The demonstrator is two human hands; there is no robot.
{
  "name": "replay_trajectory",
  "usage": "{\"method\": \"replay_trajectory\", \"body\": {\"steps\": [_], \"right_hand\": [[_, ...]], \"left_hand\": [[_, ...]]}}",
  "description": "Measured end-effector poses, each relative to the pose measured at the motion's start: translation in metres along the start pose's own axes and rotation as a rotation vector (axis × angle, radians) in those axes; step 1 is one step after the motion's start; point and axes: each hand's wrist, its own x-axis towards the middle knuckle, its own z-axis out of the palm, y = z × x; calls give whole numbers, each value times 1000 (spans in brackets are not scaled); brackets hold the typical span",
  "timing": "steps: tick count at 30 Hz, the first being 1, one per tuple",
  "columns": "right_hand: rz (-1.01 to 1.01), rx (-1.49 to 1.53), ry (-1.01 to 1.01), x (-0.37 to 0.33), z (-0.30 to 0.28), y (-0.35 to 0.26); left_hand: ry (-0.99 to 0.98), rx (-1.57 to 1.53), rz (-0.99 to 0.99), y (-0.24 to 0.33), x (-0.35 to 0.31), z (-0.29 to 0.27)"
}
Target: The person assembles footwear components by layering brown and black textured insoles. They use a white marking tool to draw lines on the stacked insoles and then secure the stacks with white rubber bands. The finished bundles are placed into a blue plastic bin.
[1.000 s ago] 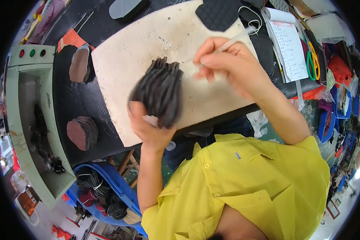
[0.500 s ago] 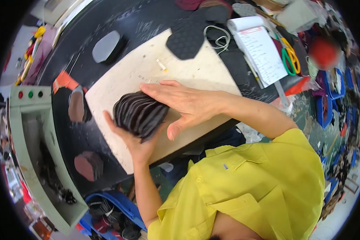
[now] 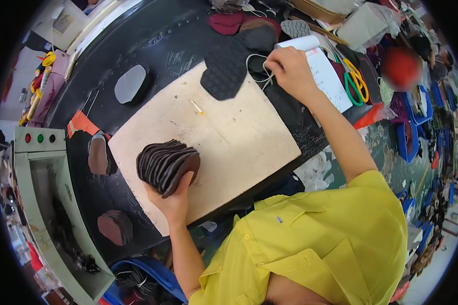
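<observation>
Gripped from below, the fanned stack of dark brown leather cut pieces (image 3: 167,165) sat in the person's left hand (image 3: 174,201), thumb hooked over the near-right edge and fingers closed under it, down at the near-left end of the cream cutting board (image 3: 229,137). Half a second before, the right hand (image 3: 289,71) had been pressed flat on top of that stack; now it was off it completely and way over at the far right, fingers curled onto a loop of white cord (image 3: 257,68) right next to the white notepad (image 3: 324,76). Couldn't tell if it really had the cord pinched or was just touching it. So the squaring-up looked finished, and the cord seemed like something to tie the bundle with. A black quilted piece (image 3: 225,71) lay at the board's far edge, green scissors (image 3: 352,84) beyond the notepad.
</observation>
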Motion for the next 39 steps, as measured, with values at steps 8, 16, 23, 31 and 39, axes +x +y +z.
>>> {"method": "replay_trajectory", "body": {"steps": [8,16,23,31,39], "right_hand": [[264,823,-392,54,-30,-87],[203,1061,-1150,53,-31,-124],[292,1822,-868,27,-31,-107],[-956,604,-1139,30,-86,-211],[-291,266,-484,14,-17,-137]], "left_hand": [[-265,-695,-207,42,22,15],[-375,-795,-382,55,32,6],[-321,-408,-210,66,24,-7],[-186,21,-255,66,42,-8],[-285,-627,-366,74,13,-16]]}}
